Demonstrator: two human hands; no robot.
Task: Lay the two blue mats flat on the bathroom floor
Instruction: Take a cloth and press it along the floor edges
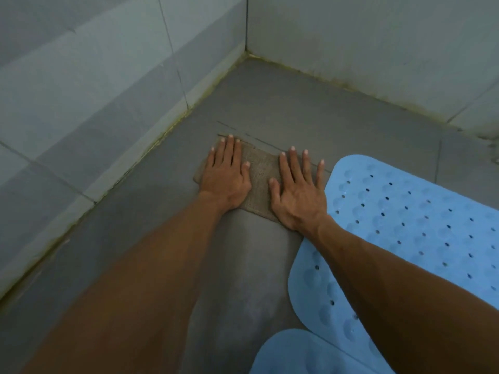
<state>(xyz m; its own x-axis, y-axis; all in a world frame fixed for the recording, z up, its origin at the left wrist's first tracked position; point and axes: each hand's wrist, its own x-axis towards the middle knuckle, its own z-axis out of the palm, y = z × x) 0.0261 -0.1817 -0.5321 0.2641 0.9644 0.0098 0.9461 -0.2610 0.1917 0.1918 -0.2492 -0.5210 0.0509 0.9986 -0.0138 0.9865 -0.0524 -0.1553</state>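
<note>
- Here, both hands lie flat, palms down, fingers straight and spread, on a brown cloth [259, 182] spread on the grey floor [270, 103].
- The left hand [226, 176] covers the cloth's left part, its fingertips reaching the far edge.
- The right hand [297, 193] rests on the cloth's right part, its wrist at the near corner, just beside the big mat [421, 220].
- Neither hand grasps anything; both simply press on the cloth.
- The big mat, blue with rows of holes and round dimples, lies flat on the floor to the right; the right forearm crosses above its left edge.
- A second mat [307, 354], also blue, shows at the bottom edge, only partly in view; its rounded end sits beside the big mat's near corner, and whether they touch or overlap cannot be told.
- The cloth lies near the room corner, where two tiled walls [94, 90] meet, with stained grout along the floor joint.
</note>
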